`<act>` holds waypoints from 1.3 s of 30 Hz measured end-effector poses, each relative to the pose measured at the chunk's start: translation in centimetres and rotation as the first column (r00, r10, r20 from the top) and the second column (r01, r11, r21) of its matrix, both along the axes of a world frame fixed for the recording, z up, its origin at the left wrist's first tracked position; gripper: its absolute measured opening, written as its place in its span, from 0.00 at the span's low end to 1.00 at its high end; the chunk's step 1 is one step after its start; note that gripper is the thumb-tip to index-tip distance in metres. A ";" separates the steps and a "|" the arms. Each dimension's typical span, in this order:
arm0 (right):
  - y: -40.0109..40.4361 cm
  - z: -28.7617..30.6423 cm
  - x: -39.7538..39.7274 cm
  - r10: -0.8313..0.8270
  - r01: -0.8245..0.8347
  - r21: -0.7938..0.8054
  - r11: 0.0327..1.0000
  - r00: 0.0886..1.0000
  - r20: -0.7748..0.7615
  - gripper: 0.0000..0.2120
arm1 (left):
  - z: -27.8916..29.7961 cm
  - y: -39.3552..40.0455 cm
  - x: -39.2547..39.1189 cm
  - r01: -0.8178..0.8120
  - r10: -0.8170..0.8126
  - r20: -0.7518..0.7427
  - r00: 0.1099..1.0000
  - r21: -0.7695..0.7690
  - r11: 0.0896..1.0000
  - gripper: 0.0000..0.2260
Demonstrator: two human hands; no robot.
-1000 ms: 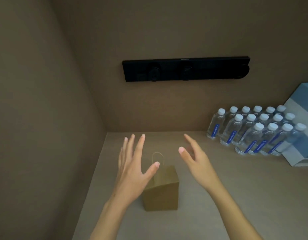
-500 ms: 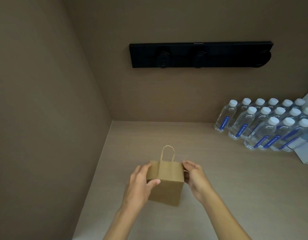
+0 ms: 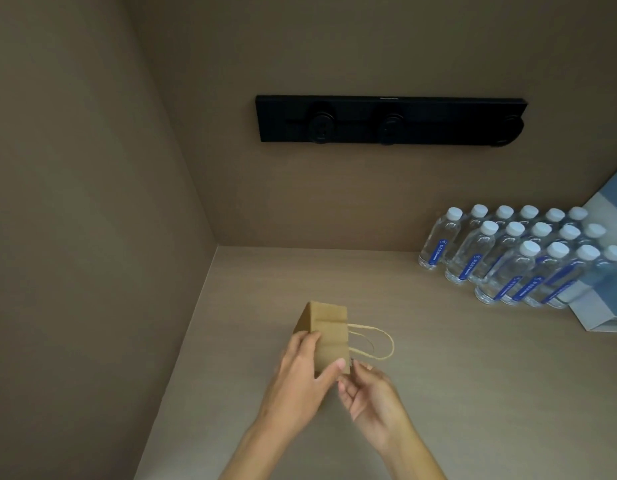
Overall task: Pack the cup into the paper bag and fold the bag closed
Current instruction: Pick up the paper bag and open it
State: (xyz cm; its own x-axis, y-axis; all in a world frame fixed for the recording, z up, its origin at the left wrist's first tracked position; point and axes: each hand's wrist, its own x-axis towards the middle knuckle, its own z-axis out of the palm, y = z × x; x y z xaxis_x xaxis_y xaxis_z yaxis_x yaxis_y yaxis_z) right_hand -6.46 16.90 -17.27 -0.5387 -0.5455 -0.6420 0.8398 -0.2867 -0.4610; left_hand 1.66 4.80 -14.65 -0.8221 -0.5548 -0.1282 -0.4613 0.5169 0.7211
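A small brown paper bag (image 3: 329, 332) lies tipped on its side on the beige counter (image 3: 438, 393), its folded flat face up and its two twine handles (image 3: 376, 342) pointing right. My left hand (image 3: 302, 379) grips the bag's near end, thumb on top and fingers around the left side. My right hand (image 3: 371, 398) is at the bag's near right corner, its fingertips pinching the edge there. No cup is in view; the bag's inside is hidden.
Several clear water bottles (image 3: 515, 258) with white caps stand in rows at the back right, next to a blue and white box (image 3: 608, 282). A black bar (image 3: 390, 121) is mounted on the back wall. A side wall (image 3: 92, 237) closes the left.
The bag stood upright with both hands at its top sides. It now lies turned on its side, handles to the right, and both hands have shifted to its near end.
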 end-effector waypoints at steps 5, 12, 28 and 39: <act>-0.8 0.2 0.9 -0.029 0.027 -0.070 0.997 0.999 -0.028 0.15 | 0.4 2.4 -0.2 -0.022 0.023 0.058 0.998 -0.023 0.999 0.36; -0.8 1.3 0.1 0.101 -0.114 -0.041 0.993 0.964 -0.245 0.13 | 0.6 2.1 -0.5 -0.135 0.135 0.000 0.991 -0.020 0.991 0.30; -0.8 2.1 0.8 0.237 -0.253 0.036 0.967 0.837 -0.493 0.23 | 1.0 -0.5 -0.1 -0.038 0.063 -0.109 0.992 0.214 0.976 0.22; -0.7 1.7 0.3 0.226 -0.180 0.137 0.974 0.820 -0.526 0.11 | 2.1 -2.0 1.4 0.108 -0.065 -0.104 0.992 0.495 0.862 0.37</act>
State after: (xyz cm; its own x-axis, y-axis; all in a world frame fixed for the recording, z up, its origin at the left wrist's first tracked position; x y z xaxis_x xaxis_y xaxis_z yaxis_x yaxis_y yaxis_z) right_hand -6.12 16.19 -15.55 -0.6920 -0.6418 -0.3304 0.4900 -0.0816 -0.8679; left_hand 3.07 2.80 -12.55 -0.8834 -0.3602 -0.2999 -0.3604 0.1129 0.9260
